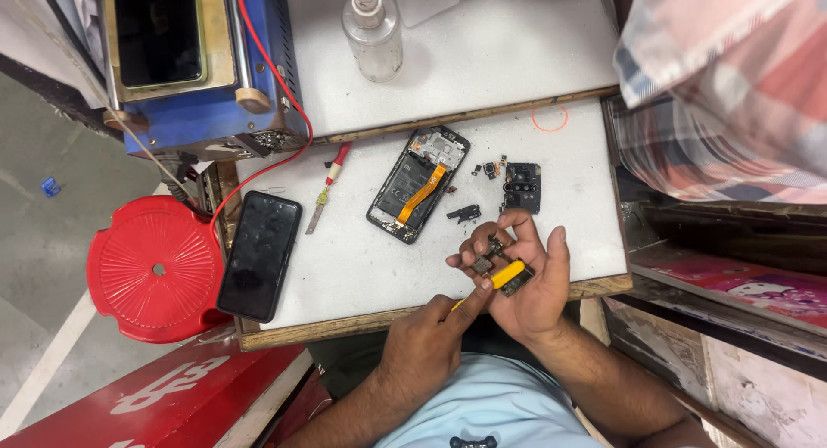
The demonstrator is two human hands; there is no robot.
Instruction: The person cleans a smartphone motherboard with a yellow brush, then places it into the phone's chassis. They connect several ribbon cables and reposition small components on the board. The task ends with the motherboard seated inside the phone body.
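right hand [527, 280] cradles circuit board [488, 257] | left hand [426, 340] pressing yellow tool [504, 274] just beneath

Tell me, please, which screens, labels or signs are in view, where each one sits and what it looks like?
Dark phone screen: flat near the worktable's left edge, a glossy black rounded rectangle.
Machine panel: top left, a dark rectangle in a tan frame on a blue body.
Red sign: bottom left, a slanted red board with white markings.

phone repair bench: opened phone [418, 185], loose parts.
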